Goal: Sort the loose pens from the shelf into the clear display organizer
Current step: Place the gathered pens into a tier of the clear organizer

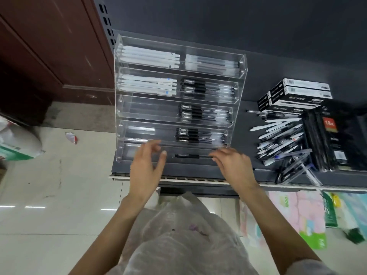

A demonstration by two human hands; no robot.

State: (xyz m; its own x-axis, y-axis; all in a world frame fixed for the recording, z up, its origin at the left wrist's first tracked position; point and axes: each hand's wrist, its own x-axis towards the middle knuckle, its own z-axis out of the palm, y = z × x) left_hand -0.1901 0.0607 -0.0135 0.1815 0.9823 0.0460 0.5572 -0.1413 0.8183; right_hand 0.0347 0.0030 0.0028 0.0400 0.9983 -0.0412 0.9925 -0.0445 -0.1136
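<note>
Standing on the dark shelf (258,92), the clear display organizer (178,96) has five stepped tiers, each split into a left and a right compartment. Counting from its back tier: white pens (149,56) fill the left half and translucent pens the right; the second tier holds white pens left and black-grip pens (206,89) right; the third and fourth tiers show black-grip pens in the right halves only, the exact number in each too blurred to count. In the front tier's right half lies one black pen (190,156).

Both hands hover at the organizer's front tier. The left hand (147,165) is at the left compartment with fingers spread and loosely bent, holding nothing. The right hand (232,163) has its fingertips at the tail end of the single black pen; whether they pinch it or only touch it cannot be told through the motion blur.

Right of the organizer lies the pile of loose pens (282,143), white and black mixed, too tangled to count. Behind that pile sit four black-and-white pen boxes (294,94), stacked two by two, and further right of the organizer dark notebooks (337,139).
</note>
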